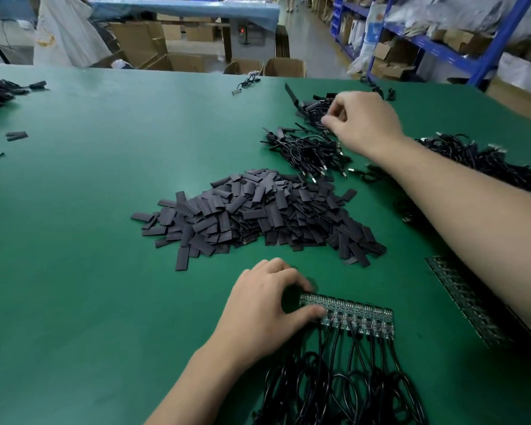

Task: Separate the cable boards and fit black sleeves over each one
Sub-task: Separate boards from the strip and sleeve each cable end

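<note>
Left hand (267,305) pinching board strip (364,315) end; right hand (364,118) curled over far cables (311,110), hold unclear.

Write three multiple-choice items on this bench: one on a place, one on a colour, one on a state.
1. Where is the sleeve heap?
A. beyond the board strip, mid-table
B. under the strip
C. nearer than the strip

2. What colour is the table?
A. grey
B. green
C. white

3. In what state is the strip that the left hand holds?
A. every board sleeved
B. broken into single boards
C. boards joined in a row, bare

Key:
1 A, the heap lies farther from the camera than the strip.
2 B, the surface is green throughout.
3 C, the boards sit side by side, unsleeved, with their cables trailing.
</note>
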A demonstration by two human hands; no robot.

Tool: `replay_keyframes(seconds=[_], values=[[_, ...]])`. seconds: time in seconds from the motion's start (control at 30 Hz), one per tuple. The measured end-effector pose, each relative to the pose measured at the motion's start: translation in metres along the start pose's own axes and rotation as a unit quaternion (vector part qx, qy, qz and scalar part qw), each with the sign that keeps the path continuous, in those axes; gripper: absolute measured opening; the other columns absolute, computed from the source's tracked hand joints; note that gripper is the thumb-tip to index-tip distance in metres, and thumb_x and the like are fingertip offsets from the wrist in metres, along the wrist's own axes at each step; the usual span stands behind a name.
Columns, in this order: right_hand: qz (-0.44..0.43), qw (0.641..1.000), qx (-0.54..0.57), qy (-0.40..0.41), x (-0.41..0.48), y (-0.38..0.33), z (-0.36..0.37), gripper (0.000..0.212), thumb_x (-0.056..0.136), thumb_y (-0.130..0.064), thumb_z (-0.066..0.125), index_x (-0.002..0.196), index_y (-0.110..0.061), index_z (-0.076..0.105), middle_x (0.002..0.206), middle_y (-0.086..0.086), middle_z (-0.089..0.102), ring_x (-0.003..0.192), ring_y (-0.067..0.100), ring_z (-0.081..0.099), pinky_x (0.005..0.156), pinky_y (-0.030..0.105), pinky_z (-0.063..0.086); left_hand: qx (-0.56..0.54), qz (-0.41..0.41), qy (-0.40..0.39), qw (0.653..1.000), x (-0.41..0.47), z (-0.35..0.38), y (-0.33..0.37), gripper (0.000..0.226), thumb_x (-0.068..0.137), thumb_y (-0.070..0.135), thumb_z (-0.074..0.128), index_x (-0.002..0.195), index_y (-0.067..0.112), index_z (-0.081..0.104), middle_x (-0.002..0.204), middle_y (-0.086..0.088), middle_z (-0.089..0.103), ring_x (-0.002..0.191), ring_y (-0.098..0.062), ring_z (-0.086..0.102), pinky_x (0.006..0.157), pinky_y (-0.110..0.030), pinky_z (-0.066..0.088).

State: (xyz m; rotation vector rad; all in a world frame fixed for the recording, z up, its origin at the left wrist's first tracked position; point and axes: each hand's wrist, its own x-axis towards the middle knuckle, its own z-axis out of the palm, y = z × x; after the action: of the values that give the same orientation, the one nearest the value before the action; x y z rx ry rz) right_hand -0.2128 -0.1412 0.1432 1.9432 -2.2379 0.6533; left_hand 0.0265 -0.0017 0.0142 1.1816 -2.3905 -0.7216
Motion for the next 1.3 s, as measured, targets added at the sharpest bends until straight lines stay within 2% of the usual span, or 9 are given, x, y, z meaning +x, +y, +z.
replay_keyframes(seconds=[0.07, 0.13, 0.27, 0.33, 0.57, 0.73, 0.97, 1.13, 1.3], values=[[0.023, 0.999, -0.007, -0.023, 0.025, -0.01, -0.001, 0.039, 0.102, -0.046, 0.058, 0.121, -0.013, 0.065, 0.12, 0.009, 0.069, 0.108, 0.03, 0.063, 0.09, 0.041, 0.053, -0.039, -0.008, -0.004, 0.999, 0.0, -0.002, 0.001, 0.032, 0.082, 0.064, 0.071, 0.102, 0.039, 0.068, 0.095, 0.021, 0.061, 0.097, 0.0, 0.056, 0.09, -0.029, 0.048], [0.015, 0.999, 0.036, -0.028, 0.02, -0.018, 0.0, 0.041, 0.103, -0.046, 0.055, 0.126, -0.012, 0.062, 0.124, 0.008, 0.066, 0.112, 0.027, 0.062, 0.095, 0.042, 0.052, -0.12, -0.033, -0.011, 0.992, -0.001, -0.006, -0.001, 0.019, 0.087, 0.05, 0.075, 0.101, 0.036, 0.071, 0.087, 0.019, 0.068, 0.087, 0.001, 0.063, 0.084, -0.027, 0.052], [-0.046, 0.988, 0.132, -0.061, -0.072, -0.022, 0.006, 0.027, 0.104, -0.04, 0.055, 0.119, -0.021, 0.068, 0.114, -0.006, 0.067, 0.1, 0.013, 0.062, 0.078, 0.019, 0.046, -0.3, -0.081, -0.05, 0.949, 0.002, -0.014, -0.004, 0.012, 0.09, 0.019, 0.079, 0.099, 0.026, 0.078, 0.08, 0.01, 0.071, 0.079, -0.007, 0.069, 0.088, -0.032, 0.058], [-0.025, 0.972, 0.199, -0.125, -0.131, -0.014, 0.008, 0.022, 0.101, -0.046, 0.057, 0.106, -0.032, 0.073, 0.102, -0.017, 0.072, 0.092, 0.007, 0.067, 0.073, 0.02, 0.049, -0.361, -0.096, -0.064, 0.925, 0.003, -0.016, -0.004, 0.015, 0.088, 0.014, 0.08, 0.1, 0.022, 0.079, 0.077, 0.008, 0.069, 0.077, -0.01, 0.067, 0.089, -0.033, 0.057], [0.021, 0.918, 0.3, -0.258, -0.22, 0.002, 0.02, 0.011, 0.089, -0.043, 0.075, 0.083, -0.034, 0.075, 0.078, -0.016, 0.072, 0.069, 0.0, 0.064, 0.063, 0.013, 0.047, -0.434, -0.107, -0.061, 0.892, 0.002, -0.017, -0.006, 0.033, 0.074, 0.031, 0.082, 0.103, 0.017, 0.08, 0.082, -0.005, 0.074, 0.073, -0.01, 0.064, 0.073, -0.016, 0.051], [0.028, 0.911, 0.33, -0.245, -0.225, 0.0, 0.027, 0.009, 0.091, -0.037, 0.075, 0.083, -0.032, 0.073, 0.078, -0.008, 0.073, 0.074, 0.01, 0.069, 0.074, 0.038, 0.053, -0.412, -0.124, -0.06, 0.901, 0.001, -0.02, -0.004, 0.022, 0.071, 0.042, 0.081, 0.085, 0.026, 0.082, 0.079, -0.002, 0.076, 0.071, -0.01, 0.061, 0.068, -0.017, 0.047], [0.017, 0.912, 0.34, -0.229, -0.232, 0.0, 0.027, 0.006, 0.092, -0.035, 0.075, 0.086, -0.034, 0.074, 0.081, -0.016, 0.073, 0.078, 0.0, 0.067, 0.078, 0.031, 0.052, -0.445, -0.121, -0.104, 0.881, 0.001, -0.02, -0.002, 0.014, 0.079, 0.023, 0.076, 0.086, 0.011, 0.077, 0.074, 0.001, 0.071, 0.062, -0.004, 0.059, 0.061, -0.013, 0.046], [0.003, 0.903, 0.364, -0.23, -0.232, -0.001, 0.022, 0.005, 0.091, -0.033, 0.077, 0.087, -0.035, 0.074, 0.076, -0.018, 0.071, 0.071, -0.002, 0.064, 0.063, 0.011, 0.041, -0.487, -0.119, -0.121, 0.857, 0.0, -0.022, -0.002, 0.008, 0.08, 0.019, 0.074, 0.082, 0.016, 0.081, 0.073, 0.0, 0.071, 0.062, -0.007, 0.059, 0.062, -0.015, 0.047], [0.007, 0.936, 0.287, -0.203, -0.234, 0.003, 0.026, 0.011, 0.086, -0.047, 0.075, 0.093, -0.039, 0.074, 0.087, -0.027, 0.071, 0.085, -0.009, 0.064, 0.07, 0.011, 0.042, -0.499, -0.134, -0.061, 0.854, 0.0, -0.023, -0.004, 0.017, 0.076, 0.03, 0.08, 0.086, 0.016, 0.08, 0.073, -0.001, 0.072, 0.064, -0.013, 0.064, 0.066, -0.027, 0.054]])
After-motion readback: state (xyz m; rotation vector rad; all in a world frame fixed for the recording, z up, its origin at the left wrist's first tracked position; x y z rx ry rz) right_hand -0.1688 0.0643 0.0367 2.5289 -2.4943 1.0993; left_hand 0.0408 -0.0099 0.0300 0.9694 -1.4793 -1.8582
